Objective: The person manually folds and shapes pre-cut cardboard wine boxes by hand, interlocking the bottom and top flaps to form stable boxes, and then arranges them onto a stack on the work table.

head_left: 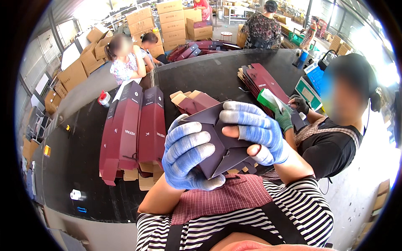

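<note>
Both my hands, in blue and white knit gloves with open fingertips, hold a dark maroon cardboard box (220, 144) end-on, close to my chest. My left hand (186, 155) wraps its left side and bottom. My right hand (254, 130) grips the top right, with fingertips pressing on the folded end flaps. Just beyond it on the black table (83, 167) lie more maroon boxes with tan flaps (192, 100).
Finished long maroon boxes (134, 127) lie stacked at my left. A stack of flat maroon blanks (261, 81) sits further right, where a person in a black top with green gloves (284, 119) works. Other people sit beyond the table among brown cartons (171, 21). A red-capped bottle (103, 98) stands at the left.
</note>
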Available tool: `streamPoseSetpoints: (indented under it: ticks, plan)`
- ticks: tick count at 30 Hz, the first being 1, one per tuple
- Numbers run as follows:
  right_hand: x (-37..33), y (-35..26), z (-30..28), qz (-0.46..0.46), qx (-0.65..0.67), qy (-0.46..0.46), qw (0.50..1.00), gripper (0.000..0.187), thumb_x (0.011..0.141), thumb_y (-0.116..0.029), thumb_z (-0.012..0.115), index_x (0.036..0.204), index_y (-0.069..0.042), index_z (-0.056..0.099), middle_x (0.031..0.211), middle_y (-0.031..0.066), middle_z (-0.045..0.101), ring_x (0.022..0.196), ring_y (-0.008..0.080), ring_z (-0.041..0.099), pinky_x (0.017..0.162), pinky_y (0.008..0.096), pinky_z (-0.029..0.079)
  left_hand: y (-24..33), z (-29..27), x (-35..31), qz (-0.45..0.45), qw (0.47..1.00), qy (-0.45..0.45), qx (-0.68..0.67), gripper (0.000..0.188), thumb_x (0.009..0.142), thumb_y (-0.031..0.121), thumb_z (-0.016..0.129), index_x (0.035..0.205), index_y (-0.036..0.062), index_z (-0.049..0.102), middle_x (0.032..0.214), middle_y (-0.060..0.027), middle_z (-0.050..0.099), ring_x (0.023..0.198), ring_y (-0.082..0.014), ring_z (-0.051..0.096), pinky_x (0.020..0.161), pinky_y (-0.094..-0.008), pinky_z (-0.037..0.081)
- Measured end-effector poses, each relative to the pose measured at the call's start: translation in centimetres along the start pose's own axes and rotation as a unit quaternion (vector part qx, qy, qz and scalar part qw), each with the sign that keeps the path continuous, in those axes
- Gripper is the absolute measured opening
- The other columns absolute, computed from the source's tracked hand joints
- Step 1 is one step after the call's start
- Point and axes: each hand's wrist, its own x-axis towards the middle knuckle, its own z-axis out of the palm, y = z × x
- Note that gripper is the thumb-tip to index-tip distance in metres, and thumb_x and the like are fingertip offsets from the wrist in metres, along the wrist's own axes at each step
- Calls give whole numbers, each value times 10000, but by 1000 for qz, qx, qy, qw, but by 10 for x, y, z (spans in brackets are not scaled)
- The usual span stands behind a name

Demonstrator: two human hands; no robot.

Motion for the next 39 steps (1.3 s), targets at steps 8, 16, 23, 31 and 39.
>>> streamPoseSetpoints:
  ticks: [8,16,23,31,39]
  plan:
    - [-23,16,39,90,258,91,958,768,913,-436,770,1486,6,513,1684,281,220,1543,402,301,1224,491,258,-9,-5,-8,-22,999,-32,17,716,782,514,842,1278,33,656,1367,-192,620,1373,-440,524,1144,-623,392]
    - [-26,26,53,119,346,124,922,776,719,-348,963,1339,-67,589,1680,327,175,1537,429,290,1209,461,268,-6,2,-27,-39,995,-56,73,1093,823,402,842,1657,76,214,1694,-275,181,1550,-515,205,1228,-600,247]
    - [-27,23,49,100,251,94,958,787,677,-355,986,1302,-79,595,1640,344,249,1509,418,344,1195,476,300,-4,6,-103,-334,934,-54,-112,1280,772,443,901,1671,53,77,1702,-280,113,1557,-469,214,1241,-525,243]
    - [-19,11,22,186,341,366,845,907,781,-428,903,1482,-101,427,1477,188,514,1328,326,554,1116,458,464,-9,14,-198,-340,927,-158,-19,1392,611,529,972,1629,-1,183,1506,-270,396,1383,-449,429,1197,-495,330]
    - [-74,73,4,347,304,408,788,654,960,-255,673,1535,-58,432,1469,130,559,1275,253,585,1061,471,486,-62,-68,-81,-407,829,-194,332,1206,674,576,890,1597,44,325,1425,-322,482,1315,-480,497,1121,-534,398]
